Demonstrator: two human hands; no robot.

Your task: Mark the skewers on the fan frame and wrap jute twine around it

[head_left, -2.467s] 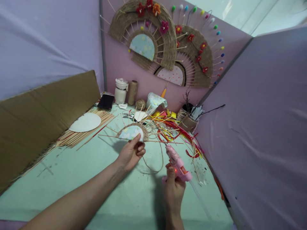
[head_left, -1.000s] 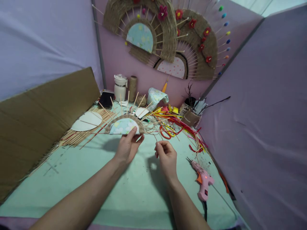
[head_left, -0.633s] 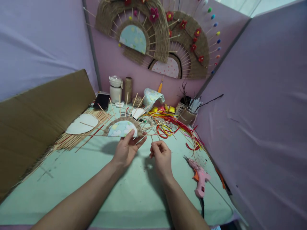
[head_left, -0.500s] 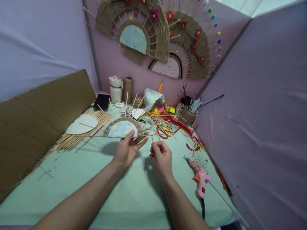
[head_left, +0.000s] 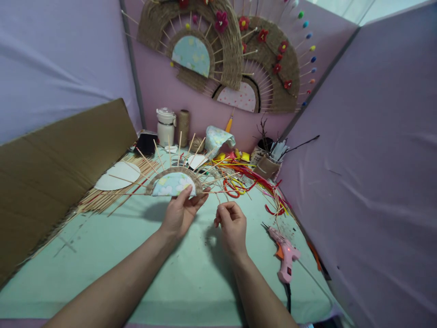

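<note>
"Below the pink back wall (head_left: 150,86), what hangs over the pale green table (head_left: 160,282)?"

"A half-round panel (head_left: 170,185). The left hand (head_left: 180,212) grips its lower right end, thumb in front, other fingers loosely spread. The right hand (head_left: 232,225) is curled, thumb and forefinger pinching a twine strand (head_left: 219,199)."

"The risk?"

"A hard tug, if the twine is attached, could tilt the one-end-held panel or snag the sticks (head_left: 180,148)."

"Its lie?"

"Long axis left to right, flat edge toward the person, arch pointing wallward."

The left fingers (head_left: 185,195) hold a half-round piece (head_left: 172,185); the right fingers (head_left: 223,213) pinch twine (head_left: 218,198).
</note>
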